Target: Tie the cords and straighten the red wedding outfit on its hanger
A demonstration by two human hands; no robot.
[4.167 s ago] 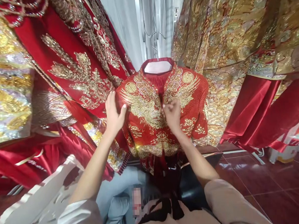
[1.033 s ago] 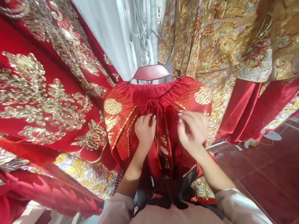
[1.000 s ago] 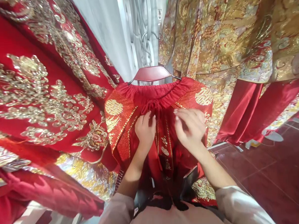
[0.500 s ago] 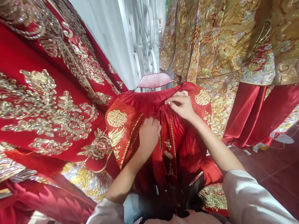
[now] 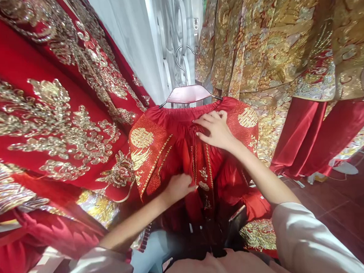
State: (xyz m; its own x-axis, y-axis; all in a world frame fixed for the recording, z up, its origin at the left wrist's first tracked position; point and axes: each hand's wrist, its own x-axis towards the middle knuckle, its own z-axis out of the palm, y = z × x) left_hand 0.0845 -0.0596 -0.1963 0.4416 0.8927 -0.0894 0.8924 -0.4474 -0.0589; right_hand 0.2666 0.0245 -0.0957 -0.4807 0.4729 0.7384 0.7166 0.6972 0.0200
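A red skirt point(image 5: 231, 166) with a gathered waistband and gold embroidery hangs from a hanger point(image 5: 190, 94) with a metal hook and a pale pink middle. My right hand point(image 5: 216, 129) lies on the gathers below the waistband, fingers stretched, thumb and forefinger apart beside the tied spot at the centre front. Lower down, my left hand point(image 5: 178, 188) is closed around a red ribbon point(image 5: 186, 156) that runs down the front. Its fingertips are partly hidden. Gold beaded lines and round gold emblems decorate the panels on both sides.
A red gown point(image 5: 8, 100) with gold sequins hangs close on the left. Gold brocade garments point(image 5: 262, 52) and red satin cloth point(image 5: 296, 135) hang on the right. Behind the hanger are a white curtain point(image 5: 120, 38) and white rings point(image 5: 181, 24). Dark red floor tiles point(image 5: 339, 210) show at lower right.
My left hand has moved down from just below the waistband to the middle of the skirt front. My right hand has shifted slightly left and flattened over the gathers.
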